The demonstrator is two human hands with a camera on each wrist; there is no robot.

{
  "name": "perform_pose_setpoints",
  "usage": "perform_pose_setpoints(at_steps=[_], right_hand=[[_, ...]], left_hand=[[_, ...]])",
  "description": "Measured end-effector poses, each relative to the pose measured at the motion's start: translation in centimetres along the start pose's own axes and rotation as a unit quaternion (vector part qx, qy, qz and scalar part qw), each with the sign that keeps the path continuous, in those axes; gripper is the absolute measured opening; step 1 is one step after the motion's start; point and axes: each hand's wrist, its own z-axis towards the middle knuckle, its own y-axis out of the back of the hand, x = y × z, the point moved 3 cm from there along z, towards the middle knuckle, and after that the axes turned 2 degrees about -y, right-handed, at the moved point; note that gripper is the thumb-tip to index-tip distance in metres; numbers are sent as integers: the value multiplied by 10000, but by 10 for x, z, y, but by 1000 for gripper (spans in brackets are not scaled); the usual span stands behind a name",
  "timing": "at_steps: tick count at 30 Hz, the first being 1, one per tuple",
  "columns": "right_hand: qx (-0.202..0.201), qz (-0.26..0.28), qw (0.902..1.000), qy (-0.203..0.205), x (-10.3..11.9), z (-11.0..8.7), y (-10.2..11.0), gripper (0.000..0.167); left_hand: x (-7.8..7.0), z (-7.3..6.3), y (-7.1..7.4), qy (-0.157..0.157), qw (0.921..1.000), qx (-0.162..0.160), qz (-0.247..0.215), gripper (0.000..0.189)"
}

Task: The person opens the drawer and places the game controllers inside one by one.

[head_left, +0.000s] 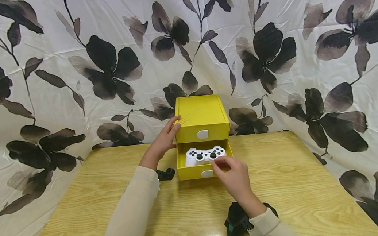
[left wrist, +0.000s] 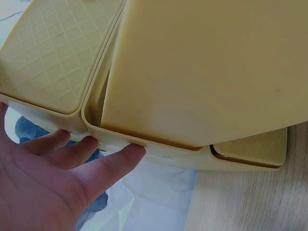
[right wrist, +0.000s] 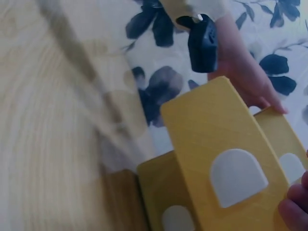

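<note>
A yellow drawer box point(head_left: 201, 111) stands against the back cloth, its top drawer point(head_left: 187, 134) closed. Below that, a yellow drawer point(head_left: 189, 174) with a white tab is pulled out, and a white game controller point(head_left: 206, 155) lies inside it. My left hand point(head_left: 162, 143) rests against the box's left side with fairly straight fingers; in the left wrist view its fingertips point(left wrist: 132, 153) touch the side edge. My right hand point(head_left: 234, 175) has curled fingers and pinches the front rim of the open drawer, covering part of the controller's right side. Only fingertips point(right wrist: 294, 207) show in the right wrist view.
The box stands at the back of a wooden table point(head_left: 182, 213). A lower drawer front point(right wrist: 156, 185) sits set back under the pulled-out one. Black wrist devices point(head_left: 237, 220) are on both wrists. Floral cloth point(head_left: 109, 109) hangs behind and at both sides.
</note>
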Motion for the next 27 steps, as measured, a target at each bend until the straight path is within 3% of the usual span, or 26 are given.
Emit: perform_pose_setpoints(at_steps=[3,27], right_hand=[[-79,57,9999,-112,-4,-6,-2,6],[-344,423,9950,-831,-26,-30,-27,11]], left_hand=[[14,10,1,-57,9999,-85,-31,54],[15,11,0,-65,9999,-136,-68,53]])
